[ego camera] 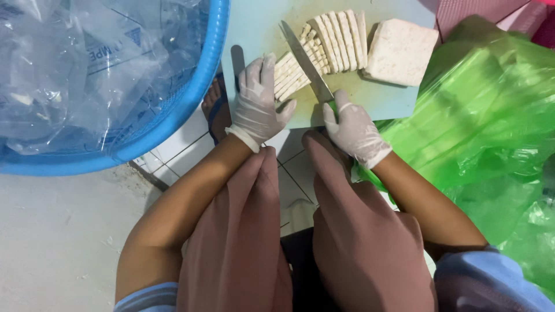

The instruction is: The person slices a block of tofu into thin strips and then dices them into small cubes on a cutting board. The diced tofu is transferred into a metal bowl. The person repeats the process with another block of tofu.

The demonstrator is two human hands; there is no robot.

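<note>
Both my hands wear white gloves. My left hand presses down on a stack of pale sliced block pieces on a light blue cutting board. My right hand grips the handle of a knife whose blade lies across those slices. More slices stand in a row behind the blade. An uncut pale block lies at the board's right end.
A blue basin lined with clear plastic bags sits at the left. Green plastic bags are heaped at the right. My knees in brownish cloth fill the lower middle, over a white tiled floor.
</note>
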